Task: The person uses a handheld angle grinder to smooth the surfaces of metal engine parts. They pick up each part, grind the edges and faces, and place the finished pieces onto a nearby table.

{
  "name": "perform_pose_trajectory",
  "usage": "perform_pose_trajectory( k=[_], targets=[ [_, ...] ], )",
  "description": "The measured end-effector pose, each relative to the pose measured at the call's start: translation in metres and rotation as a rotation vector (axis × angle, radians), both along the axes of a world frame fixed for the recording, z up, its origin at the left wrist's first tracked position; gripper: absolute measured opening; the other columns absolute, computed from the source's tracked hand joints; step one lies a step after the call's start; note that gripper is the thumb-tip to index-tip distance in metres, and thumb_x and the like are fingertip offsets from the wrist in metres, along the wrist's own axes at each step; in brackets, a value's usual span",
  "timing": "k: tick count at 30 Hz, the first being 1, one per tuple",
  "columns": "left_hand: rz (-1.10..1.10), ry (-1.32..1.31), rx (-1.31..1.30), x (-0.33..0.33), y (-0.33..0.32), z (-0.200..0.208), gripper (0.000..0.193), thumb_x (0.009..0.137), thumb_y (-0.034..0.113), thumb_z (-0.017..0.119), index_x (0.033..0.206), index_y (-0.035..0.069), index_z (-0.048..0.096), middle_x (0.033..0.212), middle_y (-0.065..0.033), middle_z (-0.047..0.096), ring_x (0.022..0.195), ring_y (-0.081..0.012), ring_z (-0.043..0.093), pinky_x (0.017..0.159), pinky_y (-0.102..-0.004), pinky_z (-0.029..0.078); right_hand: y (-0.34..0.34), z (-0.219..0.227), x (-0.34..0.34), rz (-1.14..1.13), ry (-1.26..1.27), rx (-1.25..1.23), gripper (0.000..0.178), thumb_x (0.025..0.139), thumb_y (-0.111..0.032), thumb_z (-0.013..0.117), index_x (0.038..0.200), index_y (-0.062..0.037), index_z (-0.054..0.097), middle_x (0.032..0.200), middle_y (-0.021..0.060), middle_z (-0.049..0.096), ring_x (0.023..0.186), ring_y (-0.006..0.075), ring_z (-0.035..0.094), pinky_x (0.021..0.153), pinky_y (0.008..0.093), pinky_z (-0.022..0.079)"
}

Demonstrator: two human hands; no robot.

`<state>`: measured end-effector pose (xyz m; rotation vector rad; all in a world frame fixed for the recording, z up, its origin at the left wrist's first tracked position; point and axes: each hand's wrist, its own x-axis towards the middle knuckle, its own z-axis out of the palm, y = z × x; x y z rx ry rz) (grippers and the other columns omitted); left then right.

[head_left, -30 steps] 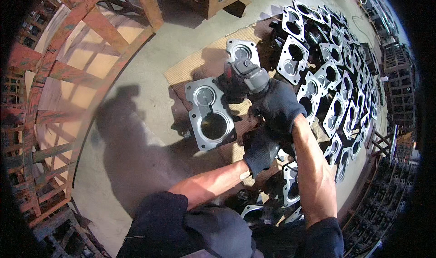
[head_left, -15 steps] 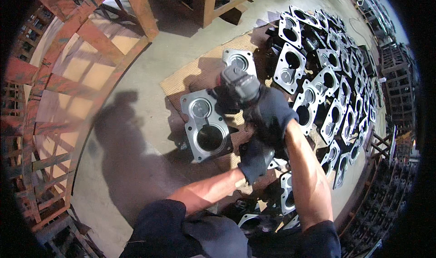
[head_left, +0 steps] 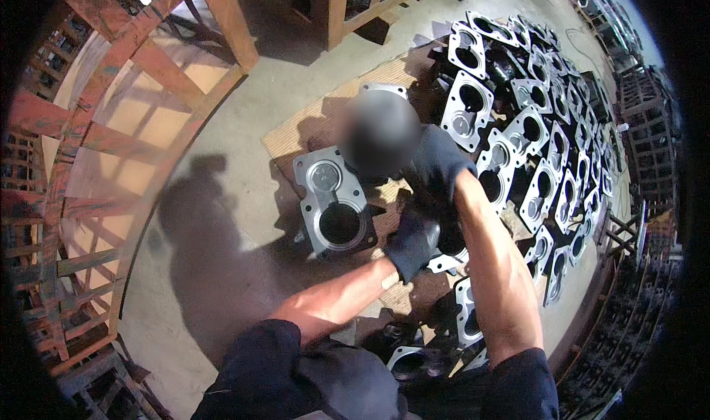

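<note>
So, the dark grey, rounded, hard-looking object (head_left: 381, 131) sits just above the middle of the frame, too blurred to name. The right hand (head_left: 438, 161), in a black glove, is right up against it. Can't tell how far those fingers are closed or whether they have hold of it. The left hand (head_left: 414, 248), also black-gloved, is lower, near a silver metal edge (head_left: 449, 262); its fingers are mostly hidden too, so no call on its grip.

Just left of centre lies a silver, flat-faced metal casting with two round openings (head_left: 329, 200). I'd bet it's heavy and stiff, with a machined face that could be slick or scratch easily. Best hold is probably opposite outer edges, hands under the rim.

Further out, similar silver castings (head_left: 463, 125) crowd the right side. There's tan ribbed cardboard (head_left: 314, 118) upper centre, grey floor (head_left: 244, 131) beyond, and a rusty-red slatted rack (head_left: 166, 72) upper left.
</note>
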<state>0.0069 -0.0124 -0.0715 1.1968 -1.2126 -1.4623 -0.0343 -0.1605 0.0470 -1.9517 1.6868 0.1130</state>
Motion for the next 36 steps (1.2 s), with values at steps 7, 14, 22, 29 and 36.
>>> perform_pose_trajectory(
  k=[7, 14, 22, 29, 36],
  targets=[
    [-0.201, 0.069, 0.241, 0.006, 0.044, -0.02, 0.041, 0.098, 0.016, 0.053, 0.134, -0.002, 0.051, 0.131, -0.0194, 0.056, 0.123, -0.028, 0.051, 0.108, -0.0394, 0.039, 0.041, -0.013, -0.002, -0.012, -0.048, 0.02, 0.043, 0.071, -0.035, 0.075, 0.099, -0.0022, 0.073, 0.1, 0.0269, 0.07, 0.101, 0.042, 0.068, 0.091, 0.0457, 0.053],
    [-0.545, 0.125, 0.337, 0.002, 0.087, 0.068, 0.038, 0.098, 0.008, 0.05, 0.135, -0.001, 0.05, 0.132, -0.0174, 0.054, 0.123, -0.0258, 0.049, 0.11, -0.0379, 0.037, 0.119, 0.029, -0.036, -0.261, -0.093, 0.077, 0.047, 0.077, -0.043, 0.073, 0.105, -0.0055, 0.068, 0.099, 0.0261, 0.07, 0.099, 0.0445, 0.066, 0.087, 0.0468, 0.053],
    [-0.674, -0.252, 0.028, -0.01, 0.013, 0.059, 0.022, 0.091, 0.015, 0.055, 0.105, -0.001, 0.063, 0.108, -0.02, 0.066, 0.105, -0.032, 0.06, 0.093, -0.0438, 0.046, 0.064, 0.019, -0.059, -0.363, -0.118, 0.055, 0.034, 0.079, -0.024, 0.074, 0.107, -0.0049, 0.068, 0.092, 0.0195, 0.073, 0.089, 0.0326, 0.072, 0.078, 0.0391, 0.055],
    [-0.195, 0.165, -0.044, -0.041, -0.031, -0.025, 0.027, 0.097, 0.015, 0.049, 0.113, -0.002, 0.062, 0.111, -0.0237, 0.064, 0.104, -0.0327, 0.06, 0.093, -0.0408, 0.048, 0.003, 0.026, -0.038, -0.225, 0.024, -0.083, 0.033, 0.065, -0.025, 0.076, 0.086, 0.0004, 0.073, 0.087, 0.0263, 0.07, 0.085, 0.0408, 0.07, 0.077, 0.0429, 0.057],
    [-0.271, -0.029, -0.174, -0.011, 0.001, 0.074, 0.018, 0.096, 0.013, 0.051, 0.091, 0.0, 0.064, 0.083, -0.014, 0.062, 0.078, -0.0278, 0.06, 0.073, -0.0443, 0.046, 0.045, -0.02, -0.085, -0.287, -0.183, -0.097, 0.031, 0.067, -0.023, 0.076, 0.093, -0.005, 0.073, 0.078, 0.0171, 0.071, 0.074, 0.0303, 0.071, 0.07, 0.0366, 0.055]
  ],
)
